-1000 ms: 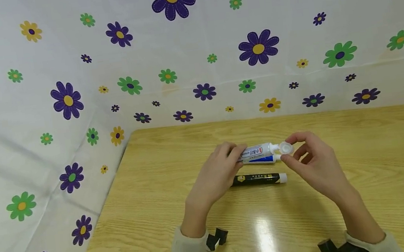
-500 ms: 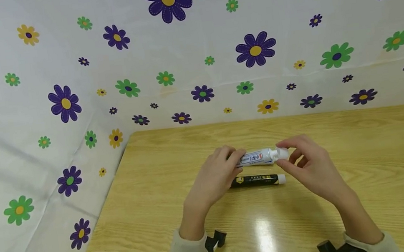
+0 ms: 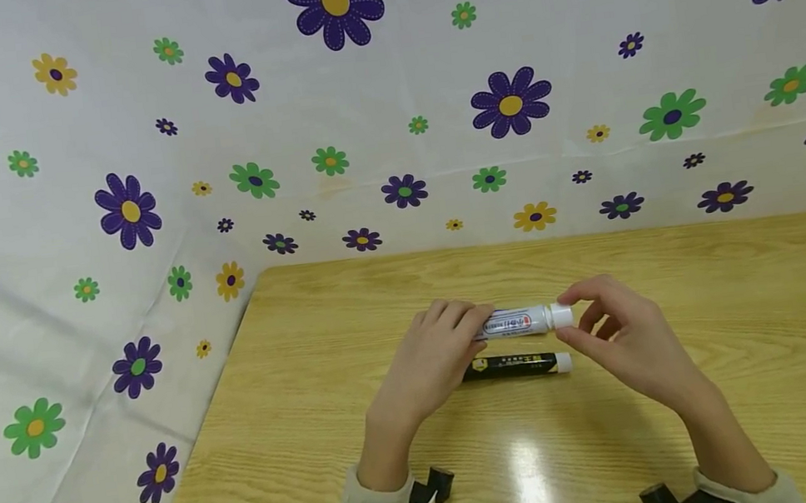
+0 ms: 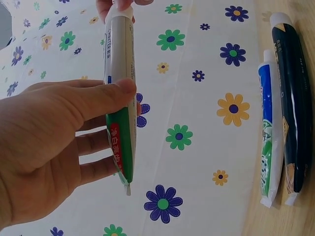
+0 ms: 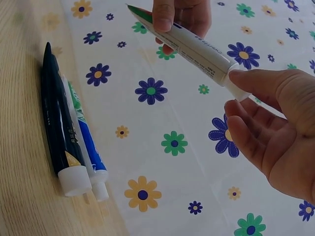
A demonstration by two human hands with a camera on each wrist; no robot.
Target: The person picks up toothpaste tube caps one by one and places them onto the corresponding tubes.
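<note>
My left hand grips a white toothpaste tube with a green and red tail end, thumb on one side and fingers on the other in the left wrist view. At the tube's mouth, the thumb and fingers of my right hand pinch the white cap, which sits over the nozzle. The tube is held above the table. Below it lie a black toothpaste tube with a white cap and, beside that, a blue and green tube whose narrow white nozzle shows.
A wood-grain table lies beneath the hands. White cloth printed with flowers stands behind and along the left side. Black wrist mounts sit at both sleeves.
The cap, earlier held apart with its hollow inside showing, has turned and moved left onto the nozzle. The white tube has come slightly lower, now covering the blue tube in the head view.
</note>
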